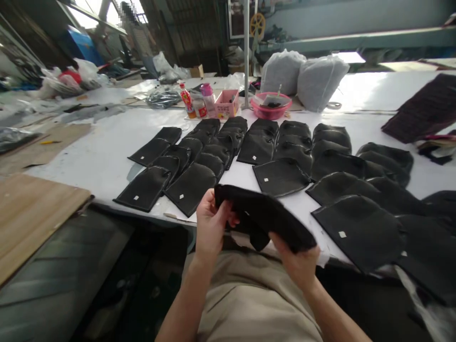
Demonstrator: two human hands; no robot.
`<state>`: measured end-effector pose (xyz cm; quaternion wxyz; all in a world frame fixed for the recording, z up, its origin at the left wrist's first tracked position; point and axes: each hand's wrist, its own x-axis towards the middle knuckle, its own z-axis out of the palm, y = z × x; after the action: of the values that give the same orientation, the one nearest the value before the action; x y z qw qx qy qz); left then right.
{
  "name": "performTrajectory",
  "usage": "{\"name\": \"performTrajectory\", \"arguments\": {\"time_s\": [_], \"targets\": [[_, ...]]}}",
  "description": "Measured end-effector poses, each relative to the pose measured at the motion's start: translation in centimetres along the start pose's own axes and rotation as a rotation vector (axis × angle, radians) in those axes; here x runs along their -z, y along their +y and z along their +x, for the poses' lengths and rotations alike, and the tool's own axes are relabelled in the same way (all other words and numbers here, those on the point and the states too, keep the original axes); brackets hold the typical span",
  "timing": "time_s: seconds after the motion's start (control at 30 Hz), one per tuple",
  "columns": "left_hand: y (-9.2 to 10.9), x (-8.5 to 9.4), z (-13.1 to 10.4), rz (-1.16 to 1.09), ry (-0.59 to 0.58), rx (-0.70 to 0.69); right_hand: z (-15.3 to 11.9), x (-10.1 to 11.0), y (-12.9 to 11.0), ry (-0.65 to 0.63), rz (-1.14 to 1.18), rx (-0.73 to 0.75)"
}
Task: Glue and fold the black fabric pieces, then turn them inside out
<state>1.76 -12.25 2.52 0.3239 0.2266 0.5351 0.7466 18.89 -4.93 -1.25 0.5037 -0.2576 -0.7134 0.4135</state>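
Note:
A black, flat piece, seemingly of fabric or leather, is held up in front of my body at the table's near edge. My left hand pinches its left end, thumb on the near face. Around its lower right end, the fingers of my right hand are closed. A flap hangs from the piece's underside between the hands. Similar black pieces with small white tags lie in overlapping rows on the white table; one tagged piece lies just beyond my hands, another to the right.
A pink basket, a pink box and bottles stand behind the rows. Two stuffed white bags sit farther back, beside a metal pole. A dark folded cloth lies at right, a wooden board at left.

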Motion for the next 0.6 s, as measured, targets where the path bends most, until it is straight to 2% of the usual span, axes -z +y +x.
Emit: {"name": "performTrajectory", "arguments": {"time_s": [0.1, 0.17, 0.23, 0.33, 0.43, 0.53, 0.6], "targets": [[1.2, 0.6, -0.2, 0.055, -0.047, 0.025, 2.7, 0.2, -0.3, 0.216, 0.117, -0.325], [1.7, 1.5, -0.5, 0.086, -0.029, 0.005, 4.3, 0.2, -0.2, 0.256, 0.334, -0.441], [1.6, 2.8, -0.8, 0.116, -0.017, -0.008, 5.5, 0.5, 0.1, 0.273, 0.498, -0.488], [0.4, 4.9, -0.4, 0.127, -0.040, -0.037, 6.8, 1.2, 0.0, 0.307, 0.566, -0.502], [-1.4, 6.1, 1.0, 0.165, -0.106, -0.143, 7.9, 2.0, -0.7, 0.364, 0.576, -0.462], [-3.2, 6.1, 2.9, 0.140, -0.269, -0.185, 8.9, 2.6, -1.7, 0.400, 0.593, -0.395], [-4.2, 5.9, 3.9, 0.084, -0.427, -0.120, 9.7, 2.9, -2.2, 0.412, 0.612, -0.348]]}}
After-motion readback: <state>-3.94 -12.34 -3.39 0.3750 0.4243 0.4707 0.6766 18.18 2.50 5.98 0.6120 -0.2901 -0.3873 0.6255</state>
